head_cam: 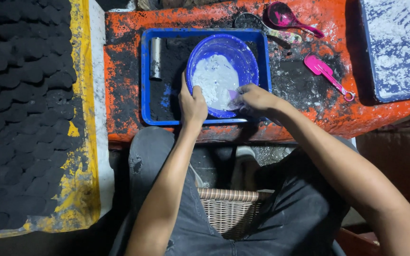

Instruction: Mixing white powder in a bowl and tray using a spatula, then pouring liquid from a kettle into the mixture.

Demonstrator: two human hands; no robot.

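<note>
A blue bowl [243,52] half full of white powder [214,80] stands tilted in a blue tray [144,76] dusted with black powder. My left hand [192,104] grips the bowl's near rim on the left. My right hand [257,98] reaches into the bowl at its near right edge, holding a small purple scoop [233,94] against the white powder. A metal cylinder [155,58] lies in the tray's far left part.
The tray sits on an orange, black-stained bench [319,104]. Two pink scoops [288,18] [326,73] lie to the right, beside a blue tray of white powder [399,47]. Rows of black lumps on a yellow board [20,114] fill the left. A wicker basket [228,208] is between my knees.
</note>
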